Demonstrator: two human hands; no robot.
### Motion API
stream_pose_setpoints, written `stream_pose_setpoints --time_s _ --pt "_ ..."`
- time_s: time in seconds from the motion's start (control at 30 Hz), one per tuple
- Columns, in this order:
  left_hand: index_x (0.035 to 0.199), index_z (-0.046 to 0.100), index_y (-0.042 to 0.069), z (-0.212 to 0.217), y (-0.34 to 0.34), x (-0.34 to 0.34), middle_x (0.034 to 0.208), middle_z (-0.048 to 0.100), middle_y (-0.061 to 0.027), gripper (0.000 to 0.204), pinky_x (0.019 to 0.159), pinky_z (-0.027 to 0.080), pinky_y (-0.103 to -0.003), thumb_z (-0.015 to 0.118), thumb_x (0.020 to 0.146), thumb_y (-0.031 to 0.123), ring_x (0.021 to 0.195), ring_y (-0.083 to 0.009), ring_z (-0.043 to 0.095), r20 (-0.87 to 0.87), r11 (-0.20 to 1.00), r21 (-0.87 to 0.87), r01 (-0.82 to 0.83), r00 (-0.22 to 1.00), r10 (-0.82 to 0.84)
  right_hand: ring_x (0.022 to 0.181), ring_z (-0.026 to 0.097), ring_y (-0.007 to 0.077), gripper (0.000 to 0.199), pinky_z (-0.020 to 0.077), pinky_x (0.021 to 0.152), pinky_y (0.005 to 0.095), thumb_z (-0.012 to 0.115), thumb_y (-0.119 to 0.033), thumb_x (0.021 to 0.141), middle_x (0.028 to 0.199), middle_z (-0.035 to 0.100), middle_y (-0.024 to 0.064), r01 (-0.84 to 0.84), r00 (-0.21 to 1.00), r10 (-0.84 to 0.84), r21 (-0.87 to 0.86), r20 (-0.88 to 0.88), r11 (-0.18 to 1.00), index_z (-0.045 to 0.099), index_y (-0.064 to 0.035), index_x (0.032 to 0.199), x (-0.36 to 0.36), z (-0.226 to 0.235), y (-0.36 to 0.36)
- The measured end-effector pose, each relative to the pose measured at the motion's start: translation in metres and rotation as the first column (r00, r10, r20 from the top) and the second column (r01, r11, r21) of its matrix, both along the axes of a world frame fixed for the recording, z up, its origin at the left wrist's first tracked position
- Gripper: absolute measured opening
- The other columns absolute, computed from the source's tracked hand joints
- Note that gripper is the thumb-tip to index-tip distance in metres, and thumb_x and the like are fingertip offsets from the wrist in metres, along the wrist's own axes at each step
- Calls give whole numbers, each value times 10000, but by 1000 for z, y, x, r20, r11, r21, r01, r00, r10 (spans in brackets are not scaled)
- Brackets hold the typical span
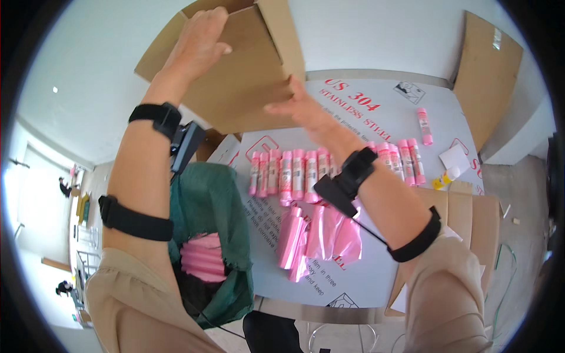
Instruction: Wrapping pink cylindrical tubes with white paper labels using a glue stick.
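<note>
- Two bare hands are raised to one large cardboard box at the rear left of our table.
- Our left hand is at the box's upper edge, thumb held away from the fingers; we cannot tell whether it is clamped on the cardboard.
- Our right hand is by the box's lower right part, thumb and forefinger spread apart; contact with the panel cannot be confirmed.
- Black straps encircle both our forearms.
- Nearer us than the box, labelled pink rolls stand side by side in a row, partly hidden by our right forearm.
- Below that row, we find pink plastic pieces on the table.
- Left of these, a green sack gapes open, with a pink bundle inside.
- Toward the right rear, we note a single pink roll, well apart from the row.
- Near it are white paper and a yellow glue stick.
- Farther right, a cardboard sheet leans against the wall.
</note>
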State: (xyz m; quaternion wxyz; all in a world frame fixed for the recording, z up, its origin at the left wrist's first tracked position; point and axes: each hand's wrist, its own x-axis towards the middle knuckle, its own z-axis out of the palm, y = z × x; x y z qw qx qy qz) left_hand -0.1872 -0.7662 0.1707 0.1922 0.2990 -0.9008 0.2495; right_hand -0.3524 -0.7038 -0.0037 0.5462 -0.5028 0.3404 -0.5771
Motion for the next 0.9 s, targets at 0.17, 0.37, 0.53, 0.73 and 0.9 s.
stream_pose_setpoints --time_s 0.17,0.37,0.53,0.73,0.9 --pt "1174 405 -21 4 -10 5 1090 480 -191 604 913 357 -404 690 652 87 1050 -364 437 -37 997 72 2 999 0 1259 343 291 1019 344 987 325 753 -176 657 1368 316 231 19 997 -22 -38 -71 999 79 52 1386 20 -20 20" --pt "1132 426 20 0 -40 14 1045 518 -154 594 908 362 -375 723 624 102 1091 -333 415 -46 999 46 3 999 -1 876 588 220 414 463 755 323 672 -135 728 949 600 202 -220 890 235 85 -389 972 553 66 1069 -15 2 111" --pt "1208 457 112 -6 -35 -18 1119 547 -98 632 889 387 -374 726 636 128 1081 -283 475 -191 973 -156 -170 972 139 745 580 117 224 472 683 242 629 -106 785 798 611 91 -24 933 80 162 -350 987 594 65 926 -74 -23 178" --pt "1247 470 155 -9 -25 -26 1172 544 -107 648 932 373 -414 726 652 189 1094 -276 475 -412 939 -281 -197 909 68 731 575 103 216 470 667 236 619 -82 809 783 624 66 139 969 -51 361 -243 922 593 74 955 -111 -26 239" --pt "894 600 108 -88 46 -113 832 637 -91 183 619 486 -355 598 717 60 725 -244 617 -616 1000 -19 -11 787 -3 767 592 102 203 478 685 232 612 -59 823 827 637 73 190 978 -126 463 -167 866 590 77 972 -116 -38 276"
